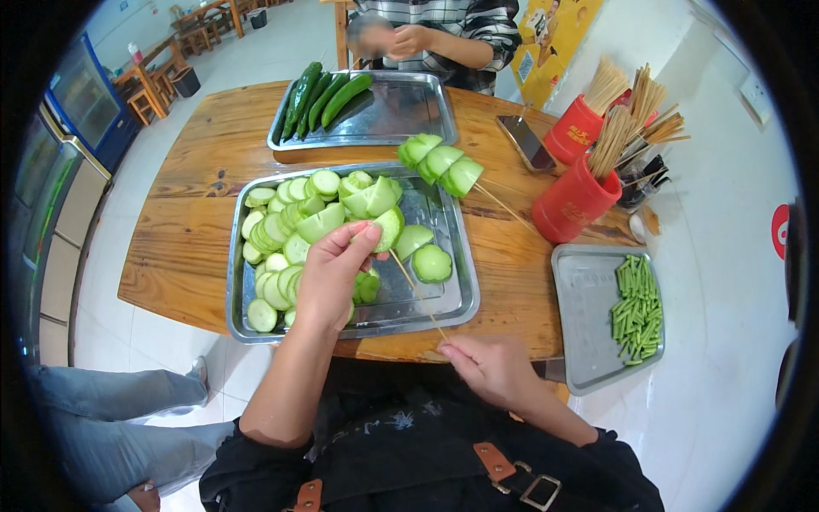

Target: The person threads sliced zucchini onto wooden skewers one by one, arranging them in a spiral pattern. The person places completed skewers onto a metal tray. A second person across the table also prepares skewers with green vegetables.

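Note:
Between the fingers of my left hand [339, 269] is a pale green vegetable slice [390, 229], held over a metal tray [470, 281]. A thin wooden skewer [416, 291] runs from the slice's lower edge down to my right hand [489, 368], which pinches its other end near the table's front edge. Round slices [275, 291] and larger green pieces fill the tray's left and middle. A scalloped green piece [432, 264] lies at its right. Across the tray's back right corner rests a loaded skewer of green slices [440, 164], its bare stick pointing right over the table.
Behind stands a metal tray [409, 137] with green peppers [304, 96]; a person [441, 45] sits beyond. To the right are a phone [526, 142], red skewer holders [576, 200] and a tray [563, 320] of cut green beans [636, 310]. Someone's jeans-clad legs [128, 422] show lower left.

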`<state>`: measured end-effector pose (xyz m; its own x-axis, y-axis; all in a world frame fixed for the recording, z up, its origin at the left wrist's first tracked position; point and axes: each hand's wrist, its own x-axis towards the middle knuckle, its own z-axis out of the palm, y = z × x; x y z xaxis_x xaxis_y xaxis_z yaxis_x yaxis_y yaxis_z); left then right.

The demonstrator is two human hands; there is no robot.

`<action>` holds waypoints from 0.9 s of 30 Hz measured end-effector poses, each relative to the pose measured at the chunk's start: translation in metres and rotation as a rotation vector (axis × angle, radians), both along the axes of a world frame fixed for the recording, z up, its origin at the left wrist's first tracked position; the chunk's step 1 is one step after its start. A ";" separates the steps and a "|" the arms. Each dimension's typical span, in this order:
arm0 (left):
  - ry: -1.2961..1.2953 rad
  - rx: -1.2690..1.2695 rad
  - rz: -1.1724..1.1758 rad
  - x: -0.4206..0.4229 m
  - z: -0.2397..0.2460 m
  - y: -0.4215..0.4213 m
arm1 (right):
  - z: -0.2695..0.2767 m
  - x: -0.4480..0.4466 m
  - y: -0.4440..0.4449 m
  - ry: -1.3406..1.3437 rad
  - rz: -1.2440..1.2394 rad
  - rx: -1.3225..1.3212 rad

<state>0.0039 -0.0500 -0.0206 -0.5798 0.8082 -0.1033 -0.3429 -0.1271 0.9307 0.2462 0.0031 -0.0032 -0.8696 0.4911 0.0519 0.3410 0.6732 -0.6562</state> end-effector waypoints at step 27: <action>0.471 -0.054 -0.663 0.062 -0.003 -0.029 | 0.045 -0.048 0.100 0.519 -0.173 -0.912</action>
